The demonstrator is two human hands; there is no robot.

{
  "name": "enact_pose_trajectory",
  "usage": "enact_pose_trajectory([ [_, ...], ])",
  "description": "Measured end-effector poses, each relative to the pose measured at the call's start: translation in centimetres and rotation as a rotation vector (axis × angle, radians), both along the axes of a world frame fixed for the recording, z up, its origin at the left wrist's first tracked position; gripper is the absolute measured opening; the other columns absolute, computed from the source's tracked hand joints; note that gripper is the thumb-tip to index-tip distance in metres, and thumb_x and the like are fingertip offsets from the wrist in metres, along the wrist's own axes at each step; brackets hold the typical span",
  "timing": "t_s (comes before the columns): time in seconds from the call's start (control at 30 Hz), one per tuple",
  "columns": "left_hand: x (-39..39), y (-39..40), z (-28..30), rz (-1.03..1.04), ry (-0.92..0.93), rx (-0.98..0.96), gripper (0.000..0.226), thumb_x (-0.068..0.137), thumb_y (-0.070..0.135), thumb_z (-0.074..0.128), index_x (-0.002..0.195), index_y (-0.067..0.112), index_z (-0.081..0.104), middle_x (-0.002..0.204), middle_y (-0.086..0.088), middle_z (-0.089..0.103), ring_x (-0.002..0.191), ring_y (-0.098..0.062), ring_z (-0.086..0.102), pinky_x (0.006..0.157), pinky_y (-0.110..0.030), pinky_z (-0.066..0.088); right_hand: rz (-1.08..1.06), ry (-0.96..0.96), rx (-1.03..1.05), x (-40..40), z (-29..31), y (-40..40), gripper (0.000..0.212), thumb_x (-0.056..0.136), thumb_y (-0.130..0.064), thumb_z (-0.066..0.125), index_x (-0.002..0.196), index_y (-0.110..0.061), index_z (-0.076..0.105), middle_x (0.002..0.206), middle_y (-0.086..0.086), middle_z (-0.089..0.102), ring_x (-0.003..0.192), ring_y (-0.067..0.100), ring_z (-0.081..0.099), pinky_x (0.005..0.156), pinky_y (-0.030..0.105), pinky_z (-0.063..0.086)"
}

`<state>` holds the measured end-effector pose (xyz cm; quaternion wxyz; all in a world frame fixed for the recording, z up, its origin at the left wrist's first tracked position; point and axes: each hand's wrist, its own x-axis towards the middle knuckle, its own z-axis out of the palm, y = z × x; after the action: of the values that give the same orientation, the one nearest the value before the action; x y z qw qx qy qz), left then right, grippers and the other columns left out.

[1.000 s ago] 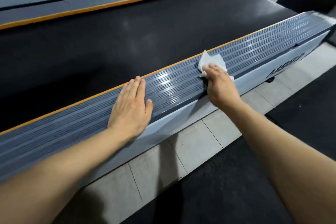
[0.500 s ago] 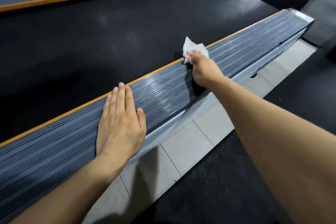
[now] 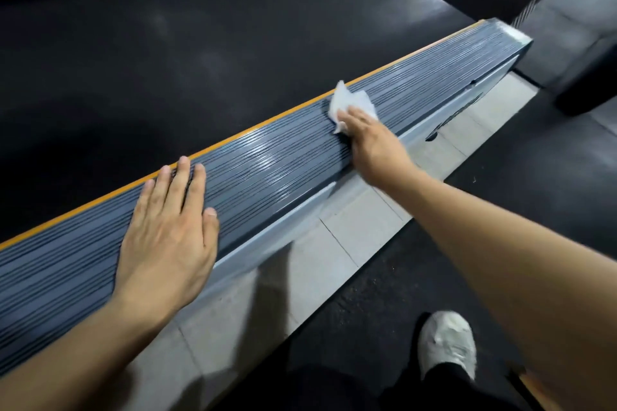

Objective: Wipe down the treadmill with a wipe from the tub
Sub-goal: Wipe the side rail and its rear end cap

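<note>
Right hand [image 3: 374, 140] is pressing crumpled white wipe [image 3: 350, 103] under flat fingers onto ribbed grey treadmill side rail [image 3: 267, 177]; left hand [image 3: 167, 227] is resting flat, spread wide, bracing nearer.

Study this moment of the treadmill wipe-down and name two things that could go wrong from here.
1. The right hand presses only part of the white wipe onto the ribbed side rail; its loose corner sticks up, so it may bunch and skip grooves.
2. The left hand rests flat on the same rail, which shines in patches; if that is moisture, the hand could slip.
</note>
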<state>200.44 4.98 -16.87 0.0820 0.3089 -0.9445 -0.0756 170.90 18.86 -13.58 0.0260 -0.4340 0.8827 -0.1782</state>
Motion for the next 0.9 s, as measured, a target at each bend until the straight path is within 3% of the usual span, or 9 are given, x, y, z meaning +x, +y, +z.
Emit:
enact_pose_trajectory([
  [0.1, -1.3, 0.6, 0.4, 0.013, 0.018, 0.008, 0.068, 0.102, 0.041, 0.015, 0.16, 0.005, 0.021, 0.168, -0.014, 0.016, 0.156, -0.029, 0.012, 0.128, -0.043, 0.008, 0.079, 0.011, 0.041, -2.8, 0.6, 1.6, 0.036, 0.098, -0.016, 0.032, 0.126, -0.021, 0.054, 0.123, -0.004, 0.055, 0.117, 0.032, 0.053, 0.085, 0.044, 0.051],
  [0.17, -3.5, 1.6, 0.9, -0.023, 0.039, 0.047, 0.068, 0.101, 0.04, 0.018, 0.16, 0.007, 0.022, 0.169, -0.013, 0.015, 0.157, -0.028, 0.011, 0.128, -0.042, 0.006, 0.159, -0.012, 0.0, -1.5, 0.0, 2.0, 0.045, 0.096, -0.02, 0.029, 0.131, -0.021, 0.057, 0.134, 0.0, 0.056, 0.123, 0.032, 0.054, 0.097, 0.05, 0.049],
  [0.23, -6.5, 2.8, 1.3, -0.061, 0.063, 0.079, 0.069, 0.1, 0.04, 0.018, 0.162, 0.009, 0.017, 0.17, -0.01, 0.011, 0.157, -0.025, 0.008, 0.128, -0.038, 0.002, 0.287, -0.027, -0.052, 1.6, -1.2, 2.4, 0.049, 0.1, -0.016, 0.033, 0.143, -0.017, 0.055, 0.152, 0.009, 0.049, 0.141, 0.029, 0.045, 0.117, 0.049, 0.035],
  [0.33, -11.1, 4.5, 1.4, -0.091, 0.082, 0.07, 0.073, 0.098, 0.04, 0.013, 0.161, 0.004, 0.011, 0.169, -0.013, 0.008, 0.157, -0.025, 0.007, 0.128, -0.038, 0.002, 0.502, -0.01, -0.036, 3.6, -1.9, 2.9, 0.049, 0.104, -0.013, 0.034, 0.151, -0.018, 0.045, 0.158, 0.007, 0.041, 0.149, 0.022, 0.033, 0.123, 0.043, 0.026],
  [0.47, -15.0, 5.7, 1.0, -0.103, 0.016, 0.098, 0.073, 0.097, 0.042, 0.002, 0.161, 0.008, -0.007, 0.17, -0.01, -0.01, 0.157, -0.021, -0.008, 0.127, -0.035, -0.009, 0.102, 0.02, -0.146, -5.0, -2.5, 5.5, 0.055, 0.093, -0.003, 0.039, 0.145, -0.014, 0.054, 0.155, 0.01, 0.046, 0.143, 0.028, 0.043, 0.115, 0.049, 0.038],
  [0.57, -15.4, 6.1, 0.5, -0.091, -0.015, 0.023, 0.069, 0.099, 0.041, -0.005, 0.16, 0.008, -0.009, 0.169, -0.01, -0.011, 0.157, -0.021, -0.011, 0.127, -0.037, -0.007, -0.087, 0.046, -0.038, -10.1, -2.1, 7.2, 0.05, 0.097, -0.009, 0.035, 0.143, -0.018, 0.05, 0.152, 0.006, 0.047, 0.146, 0.025, 0.037, 0.114, 0.051, 0.037],
  [0.7, -15.2, 6.2, 0.4, -0.073, -0.003, 0.012, 0.069, 0.1, 0.041, -0.005, 0.16, 0.008, -0.007, 0.169, -0.01, -0.008, 0.157, -0.021, -0.007, 0.128, -0.038, -0.002, 0.106, -0.001, -0.157, -5.2, -2.3, 5.3, 0.049, 0.093, -0.008, 0.038, 0.137, -0.01, 0.058, 0.147, 0.013, 0.052, 0.137, 0.029, 0.046, 0.119, 0.037, 0.032],
  [0.83, -15.3, 6.1, 0.2, -0.057, 0.019, -0.005, 0.069, 0.102, 0.041, 0.003, 0.161, 0.006, -0.002, 0.169, -0.012, -0.004, 0.157, -0.022, -0.002, 0.129, -0.039, 0.003, 0.455, -0.033, -0.101, -1.8, -2.7, 4.0, 0.052, 0.096, -0.006, 0.039, 0.146, -0.014, 0.053, 0.154, 0.009, 0.047, 0.147, 0.022, 0.037, 0.124, 0.033, 0.022],
  [0.9, -15.4, 6.1, 0.2, -0.061, 0.017, -0.006, 0.068, 0.103, 0.041, 0.004, 0.16, 0.006, -0.002, 0.169, -0.012, -0.004, 0.157, -0.021, -0.002, 0.129, -0.039, 0.003, 0.399, -0.066, -0.098, -5.3, -2.5, 3.7, 0.053, 0.096, -0.013, 0.036, 0.146, -0.018, 0.054, 0.155, 0.006, 0.046, 0.146, 0.019, 0.039, 0.124, 0.034, 0.024],
])
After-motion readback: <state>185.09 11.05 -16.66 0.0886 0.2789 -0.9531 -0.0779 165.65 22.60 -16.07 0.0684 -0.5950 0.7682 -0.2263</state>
